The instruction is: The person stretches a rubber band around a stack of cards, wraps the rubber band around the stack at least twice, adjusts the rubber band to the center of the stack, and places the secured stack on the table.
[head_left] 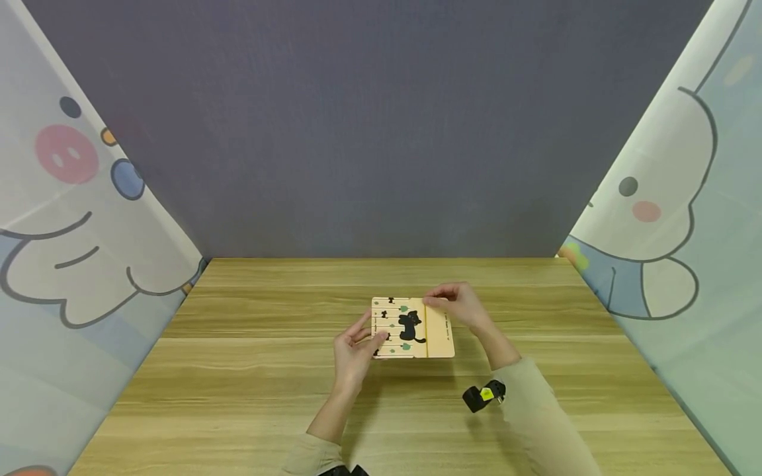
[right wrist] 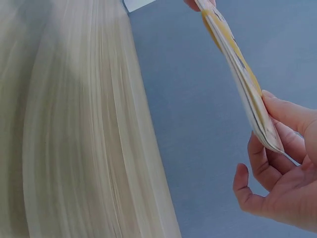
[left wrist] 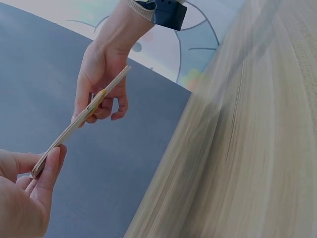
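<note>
A thin cream notebook (head_left: 389, 327) with a black cat and small green leaf prints is held up in front of me, over the table. A yellow elastic band (head_left: 426, 330) runs across its cover, towards the right side. My left hand (head_left: 352, 357) grips the left edge, thumb on the cover and fingers behind. At the top edge, by the band, my right hand (head_left: 457, 304) pinches the notebook between thumb and fingers. Seen edge-on in the left wrist view, the notebook (left wrist: 69, 130) shows its layered pages and tilts between both hands.
Beneath the hands spreads a wood-grain table (head_left: 250, 370). A dark grey panel (head_left: 381, 132) rises at its back edge. Cartoon-printed sheets (head_left: 643, 158) hang on both sides. Each wrist wears a black camera, the right one (head_left: 483, 395) showing a yellow mark.
</note>
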`<state>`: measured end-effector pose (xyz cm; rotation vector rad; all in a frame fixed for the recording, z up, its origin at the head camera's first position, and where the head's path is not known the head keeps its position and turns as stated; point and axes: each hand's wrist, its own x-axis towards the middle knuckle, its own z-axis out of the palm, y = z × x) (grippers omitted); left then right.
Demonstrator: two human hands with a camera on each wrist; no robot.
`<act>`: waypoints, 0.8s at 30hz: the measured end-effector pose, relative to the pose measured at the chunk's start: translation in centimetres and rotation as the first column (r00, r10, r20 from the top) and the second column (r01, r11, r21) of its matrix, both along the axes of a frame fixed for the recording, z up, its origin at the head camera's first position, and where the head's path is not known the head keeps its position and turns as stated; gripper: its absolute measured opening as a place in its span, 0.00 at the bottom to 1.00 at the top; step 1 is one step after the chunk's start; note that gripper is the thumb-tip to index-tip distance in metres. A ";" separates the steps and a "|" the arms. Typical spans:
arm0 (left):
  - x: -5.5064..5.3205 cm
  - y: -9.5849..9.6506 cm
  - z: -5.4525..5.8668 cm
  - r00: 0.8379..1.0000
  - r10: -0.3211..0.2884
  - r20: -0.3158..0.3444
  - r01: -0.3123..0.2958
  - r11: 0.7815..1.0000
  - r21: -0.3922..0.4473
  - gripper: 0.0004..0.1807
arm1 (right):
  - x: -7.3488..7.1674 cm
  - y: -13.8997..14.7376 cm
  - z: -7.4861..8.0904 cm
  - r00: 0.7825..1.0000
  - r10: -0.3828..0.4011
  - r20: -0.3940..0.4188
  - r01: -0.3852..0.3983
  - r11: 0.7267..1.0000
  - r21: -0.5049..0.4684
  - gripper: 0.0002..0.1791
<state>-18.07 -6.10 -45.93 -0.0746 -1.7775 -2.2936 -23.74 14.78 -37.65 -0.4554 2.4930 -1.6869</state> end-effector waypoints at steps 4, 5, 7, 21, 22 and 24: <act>1.5 0.2 2.8 0.997 0.000 0.072 0.000 1.000 -0.003 0.27 | 0.8 -0.6 0.9 1.000 0.006 0.003 -0.006 1.000 0.003 0.11; 1.6 0.2 2.8 0.997 -0.010 0.073 0.010 1.000 0.003 0.27 | 1.0 -0.8 1.1 1.000 0.001 0.016 -0.001 1.000 0.006 0.11; 1.7 0.3 3.0 0.997 -0.024 0.078 0.024 1.000 0.006 0.27 | 0.8 -1.0 0.7 1.000 -0.003 0.027 0.003 1.000 0.003 0.12; 1.3 -0.1 2.9 0.997 0.004 0.073 -0.007 1.000 0.030 0.27 | -0.7 -0.1 -0.8 1.000 -0.017 -0.014 0.017 1.000 -0.006 0.14; 1.3 -0.1 2.9 0.997 0.003 0.073 -0.006 0.999 0.034 0.27 | -0.7 -0.2 -0.8 1.000 -0.017 -0.015 0.017 1.000 -0.006 0.14; 1.3 -0.1 3.0 0.997 0.005 0.075 -0.008 0.999 0.031 0.27 | -0.6 -0.4 -0.8 1.000 -0.015 -0.017 0.015 1.000 -0.013 0.14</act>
